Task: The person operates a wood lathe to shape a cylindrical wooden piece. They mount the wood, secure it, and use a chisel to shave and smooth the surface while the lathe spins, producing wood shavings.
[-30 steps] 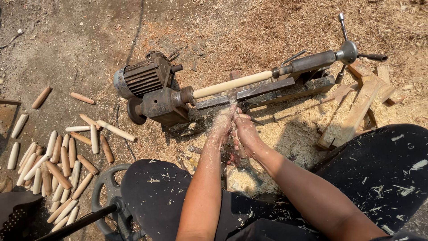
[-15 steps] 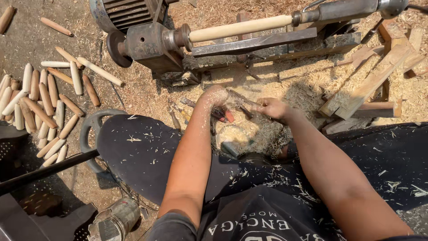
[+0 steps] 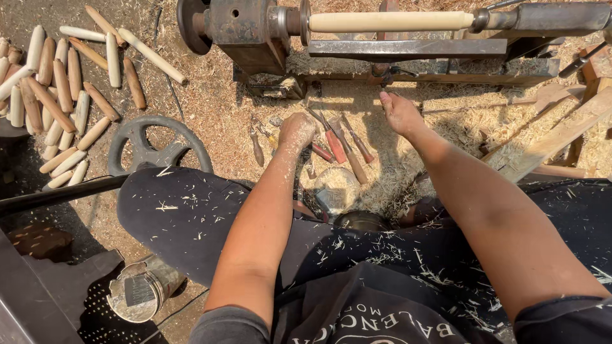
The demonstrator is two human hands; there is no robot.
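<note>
Several red-handled chisels [image 3: 336,145] lie in the sawdust just below the lathe.

Left hand [image 3: 296,130], fingers curled loosely, rests among them beside a dark-handled tool [image 3: 257,148]; right hand [image 3: 400,113] hangs open and holds nothing, under the pale wooden spindle [image 3: 389,21]. Best gripped by the handle, blade pointed away, I'd judge.

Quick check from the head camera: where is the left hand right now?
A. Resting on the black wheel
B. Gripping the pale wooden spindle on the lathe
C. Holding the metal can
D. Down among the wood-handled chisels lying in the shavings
D: the left hand is down in the sawdust at the wood-handled chisels, while the pale spindle sits untouched in the lathe above and the right hand hovers apart.
</note>
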